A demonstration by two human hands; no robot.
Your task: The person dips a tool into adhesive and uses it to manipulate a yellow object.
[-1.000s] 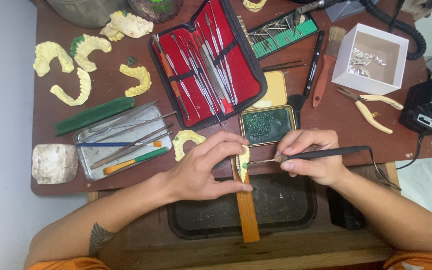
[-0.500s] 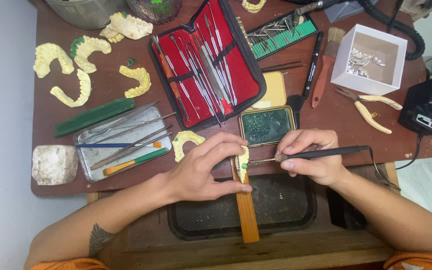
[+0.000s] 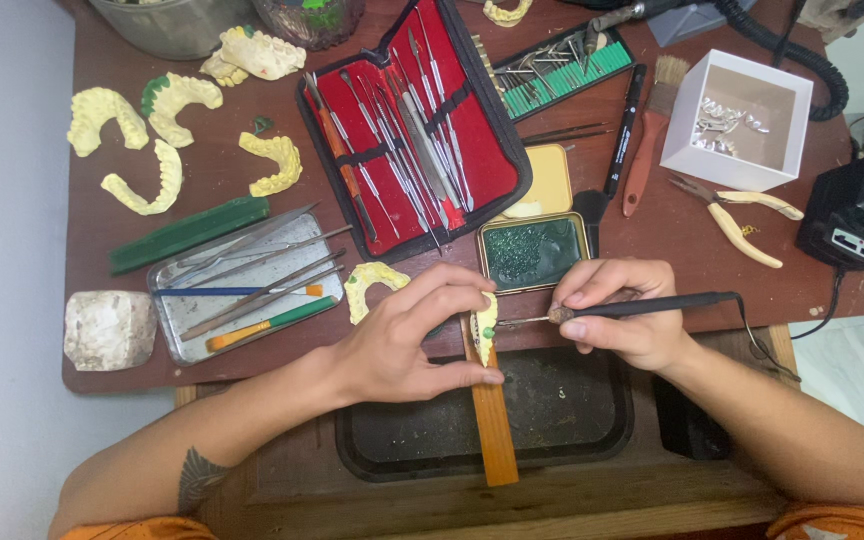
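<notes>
Fingers of my left hand pinch a small yellow dental cast between thumb and fingertips, steadying it on top of the wooden bench peg that juts from the near edge of the tabletop over a dark tray. My right hand is closed in a pen grip around a black corded hand tool; its fine tip reaches left to the cast, though I cannot tell whether it touches. Just beyond my hands lies an open tin of green material. At the tabletop's middle far side sits a red-lined instrument case. Near the left edge, a metal tray carries long instruments, with loose yellow casts towards the far left corner.
</notes>
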